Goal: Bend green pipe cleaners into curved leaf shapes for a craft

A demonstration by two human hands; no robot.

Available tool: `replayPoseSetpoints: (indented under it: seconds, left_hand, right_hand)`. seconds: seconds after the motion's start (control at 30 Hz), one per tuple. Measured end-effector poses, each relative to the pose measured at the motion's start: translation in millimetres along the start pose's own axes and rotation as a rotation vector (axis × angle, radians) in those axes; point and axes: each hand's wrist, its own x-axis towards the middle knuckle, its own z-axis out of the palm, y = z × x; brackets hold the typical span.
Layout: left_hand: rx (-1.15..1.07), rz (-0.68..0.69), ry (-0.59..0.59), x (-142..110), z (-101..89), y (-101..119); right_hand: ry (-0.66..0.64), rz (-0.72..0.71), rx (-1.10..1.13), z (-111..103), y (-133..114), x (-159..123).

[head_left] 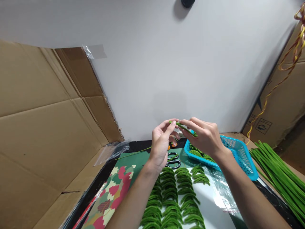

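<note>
A green pipe cleaner (184, 128) is held up between my two hands. My left hand (162, 136) pinches it between thumb and fingers, near its bent or folded end. My right hand (205, 133) grips the length to the right, fingers closed along it. A thin green strand (135, 152) runs left from behind my left hand; whether it belongs to the same piece I cannot tell. Below my hands, curved green pipe cleaner pieces (170, 194) lie in rows on a white sheet (214, 210). Scissors (173, 164) with dark handles rest just beyond the rows.
A blue plastic basket (247, 162) with green pieces stands at the right, beside a bundle of long green pipe cleaners (278, 175). Clear plastic film (224, 187) lies on the sheet. A patterned card (114, 194) is at left. Cardboard (43, 95) walls the left side.
</note>
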Motion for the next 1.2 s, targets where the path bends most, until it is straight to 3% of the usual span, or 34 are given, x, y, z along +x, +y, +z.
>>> replayPoseSetpoints:
  seconds: [0.13,0.37,0.73,1.2]
  left_hand:
    - [0.04,0.057,0.021,-2,-0.8,1]
    - [0.373,0.31,0.111,-3,-2.7,-2]
    - [0.268,0.249,0.177,0,-2.7,1]
    - [0.118,0.173,0.195,2,-3.3,4]
  right_hand:
    - [-0.018,0.0,0.005,2,-3,0]
    - [-0.041,0.016,0.005,6,-7,-1]
    - [-0.009,0.06,0.021,6,-9,1]
    - [0.041,-0.007,-0.004,9,-15,1]
